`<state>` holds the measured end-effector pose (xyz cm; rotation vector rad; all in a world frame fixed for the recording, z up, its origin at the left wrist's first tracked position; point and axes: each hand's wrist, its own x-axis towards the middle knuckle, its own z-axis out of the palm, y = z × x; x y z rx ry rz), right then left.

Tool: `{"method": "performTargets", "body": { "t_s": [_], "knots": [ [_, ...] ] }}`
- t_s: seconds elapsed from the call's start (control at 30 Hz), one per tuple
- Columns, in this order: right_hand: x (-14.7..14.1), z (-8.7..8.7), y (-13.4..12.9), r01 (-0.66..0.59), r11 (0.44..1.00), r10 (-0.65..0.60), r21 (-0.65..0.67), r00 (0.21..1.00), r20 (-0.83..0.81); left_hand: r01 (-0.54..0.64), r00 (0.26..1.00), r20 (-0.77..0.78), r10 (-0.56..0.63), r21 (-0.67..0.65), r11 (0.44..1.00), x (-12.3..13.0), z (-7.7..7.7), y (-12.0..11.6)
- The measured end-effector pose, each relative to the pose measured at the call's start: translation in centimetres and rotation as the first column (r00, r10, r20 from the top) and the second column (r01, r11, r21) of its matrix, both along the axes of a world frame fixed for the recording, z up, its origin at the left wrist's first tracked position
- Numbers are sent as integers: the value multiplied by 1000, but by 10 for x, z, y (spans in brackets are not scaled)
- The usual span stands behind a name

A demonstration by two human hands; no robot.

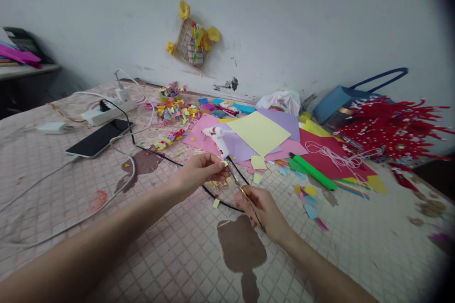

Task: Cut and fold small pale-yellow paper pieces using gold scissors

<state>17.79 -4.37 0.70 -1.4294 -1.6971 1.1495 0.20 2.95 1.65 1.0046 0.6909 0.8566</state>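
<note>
My left hand [204, 173] is closed in a pinch on a small pale yellow paper piece [224, 163], mostly covered by the fingertips. Closed around slim dark scissors with gold-coloured parts, my right hand [265, 208] sits lower and to the right. The blades of the scissors [237, 183] point up and left toward my left fingertips; whether they touch the paper I cannot tell. Just beyond the hands, a white glue gun [217, 141] lies on coloured sheets, its black cord running beneath my hands. A pale yellow sheet [261, 131] lies on top of purple and pink ones.
Small paper cuttings [177, 112] are heaped at the back left. Left of them are a phone [101, 138] and a white power strip [108, 112] with trailing cables. To the right lie a green marker [313, 170], white string [337, 157] and a red beaded bundle [394, 128].
</note>
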Motion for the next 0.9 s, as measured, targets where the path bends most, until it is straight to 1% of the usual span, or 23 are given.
{"method": "performTargets", "body": {
  "t_s": [0.3,0.53,0.9],
  "knots": [
    [0,-1,1,8,1000,-8,-9,1000,-14,0,1000,-4,0,-3,1000,1,1,0],
    [2,-3,1,10,1000,-11,7,1000,15,13,1000,-8,-13,-1,1000,0,1,0],
    [2,0,1,0,1000,-1,26,999,45,-14,1000,4,14,-15,1000,0,1,0]
  ]
}}
